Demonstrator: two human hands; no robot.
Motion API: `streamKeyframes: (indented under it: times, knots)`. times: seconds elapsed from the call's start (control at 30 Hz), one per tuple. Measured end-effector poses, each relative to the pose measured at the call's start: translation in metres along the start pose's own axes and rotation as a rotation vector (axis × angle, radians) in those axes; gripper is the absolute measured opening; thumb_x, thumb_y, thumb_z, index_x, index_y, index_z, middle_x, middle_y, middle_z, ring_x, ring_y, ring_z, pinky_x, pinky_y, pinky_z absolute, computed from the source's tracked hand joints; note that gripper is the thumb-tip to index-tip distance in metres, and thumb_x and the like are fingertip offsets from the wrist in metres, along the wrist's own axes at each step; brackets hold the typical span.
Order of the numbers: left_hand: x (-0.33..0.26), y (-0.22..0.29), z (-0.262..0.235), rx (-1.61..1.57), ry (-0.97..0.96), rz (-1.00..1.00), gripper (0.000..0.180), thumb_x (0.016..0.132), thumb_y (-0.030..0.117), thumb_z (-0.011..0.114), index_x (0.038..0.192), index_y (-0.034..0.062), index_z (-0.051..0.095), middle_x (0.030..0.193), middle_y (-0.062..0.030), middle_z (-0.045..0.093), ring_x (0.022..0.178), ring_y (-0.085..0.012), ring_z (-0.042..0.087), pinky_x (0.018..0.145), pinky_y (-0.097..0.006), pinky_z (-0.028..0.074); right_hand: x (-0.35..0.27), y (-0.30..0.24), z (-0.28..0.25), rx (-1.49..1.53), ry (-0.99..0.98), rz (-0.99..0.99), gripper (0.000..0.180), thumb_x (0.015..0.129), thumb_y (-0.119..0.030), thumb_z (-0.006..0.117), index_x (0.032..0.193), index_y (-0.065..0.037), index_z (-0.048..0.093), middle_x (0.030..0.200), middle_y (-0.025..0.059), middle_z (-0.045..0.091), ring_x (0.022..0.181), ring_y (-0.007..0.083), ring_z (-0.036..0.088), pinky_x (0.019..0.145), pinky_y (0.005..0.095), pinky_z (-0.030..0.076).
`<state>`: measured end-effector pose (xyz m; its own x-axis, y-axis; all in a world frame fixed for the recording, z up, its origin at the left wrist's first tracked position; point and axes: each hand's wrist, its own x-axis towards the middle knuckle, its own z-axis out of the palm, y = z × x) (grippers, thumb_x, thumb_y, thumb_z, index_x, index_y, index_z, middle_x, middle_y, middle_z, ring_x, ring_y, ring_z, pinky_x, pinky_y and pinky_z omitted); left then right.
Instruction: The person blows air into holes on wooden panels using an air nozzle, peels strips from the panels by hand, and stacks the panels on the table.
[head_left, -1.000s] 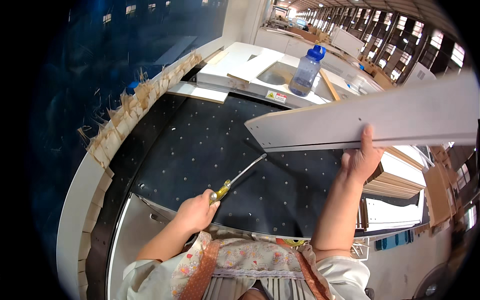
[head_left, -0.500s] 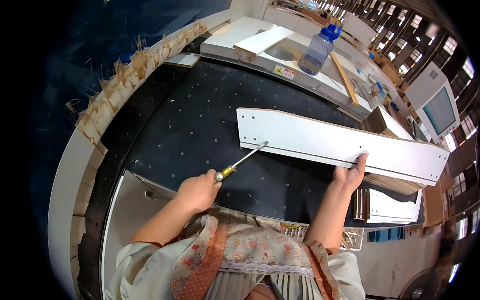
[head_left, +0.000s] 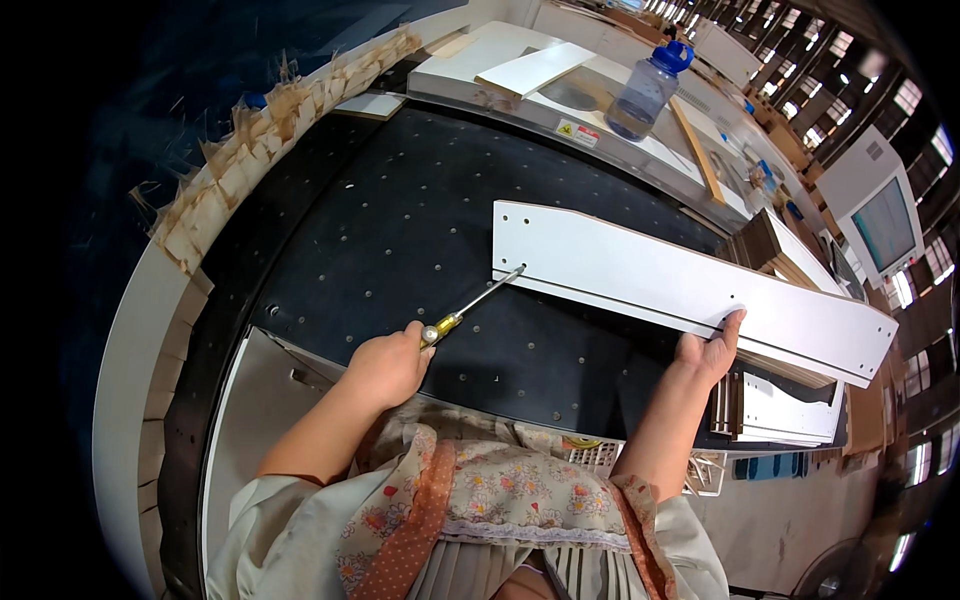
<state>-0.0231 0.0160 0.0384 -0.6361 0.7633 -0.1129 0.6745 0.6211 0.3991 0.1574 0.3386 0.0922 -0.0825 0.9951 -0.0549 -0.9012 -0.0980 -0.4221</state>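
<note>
L hand [head_left: 388, 368] was clamped on screwdriver [head_left: 442, 328], tip at L end of white panel [head_left: 630, 262]; R hand [head_left: 708, 354], well apart, held panel's lower edge, w/ panel above black surface [head_left: 400, 210].

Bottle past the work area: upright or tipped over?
Upright: the bottle stands on its base beyond the black table, its blue lid on top.
</note>
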Motion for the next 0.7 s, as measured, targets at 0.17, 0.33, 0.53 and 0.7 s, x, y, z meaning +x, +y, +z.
streamKeyframes:
  times: [0.17, 0.33, 0.53, 0.7]
  knots:
    - [-0.002, -0.008, -0.003, 0.021, 0.002, -0.032, 0.025, 0.089, 0.025, 0.047, 0.091, 0.0002, 0.044, 0.07, -0.0182, 0.059, 0.068, -0.037, 0.059, 0.061, -0.046, 0.046, 0.0, 0.0, -0.003, -0.003, -0.01, -0.011, 0.035, 0.084, -0.015, 0.061, 0.114, -0.001, 0.051, 0.116, 0.0116, 0.054, 0.109, 0.0278, 0.049, 0.1, 0.0464, 0.035]
    - [0.001, -0.009, -0.005, 0.058, 0.008, -0.042, 0.025, 0.089, 0.025, 0.047, 0.091, -0.0001, 0.044, 0.07, -0.0177, 0.059, 0.067, -0.0363, 0.059, 0.061, -0.046, 0.046, -0.001, -0.003, -0.007, -0.005, 0.032, 0.001, 0.036, 0.085, -0.015, 0.06, 0.116, -0.001, 0.05, 0.118, 0.0123, 0.053, 0.111, 0.0288, 0.048, 0.1, 0.0474, 0.035]
    - [0.004, -0.018, -0.007, 0.038, 0.014, -0.051, 0.026, 0.089, 0.025, 0.047, 0.092, -0.0005, 0.044, 0.069, -0.0174, 0.059, 0.067, -0.0359, 0.058, 0.061, -0.045, 0.046, -0.005, -0.004, -0.008, -0.003, 0.01, -0.006, 0.036, 0.085, -0.014, 0.059, 0.117, -0.001, 0.049, 0.12, 0.0128, 0.052, 0.112, 0.0293, 0.048, 0.1, 0.0488, 0.034]
    - [0.007, -0.018, -0.007, 0.01, 0.002, 0.012, 0.025, 0.089, 0.025, 0.047, 0.092, -0.0004, 0.044, 0.071, -0.0181, 0.058, 0.07, -0.0365, 0.058, 0.062, -0.046, 0.045, -0.002, -0.006, -0.012, 0.017, 0.01, 0.001, 0.034, 0.085, -0.013, 0.059, 0.116, -0.001, 0.049, 0.119, 0.0127, 0.052, 0.111, 0.0291, 0.048, 0.1, 0.0487, 0.035]
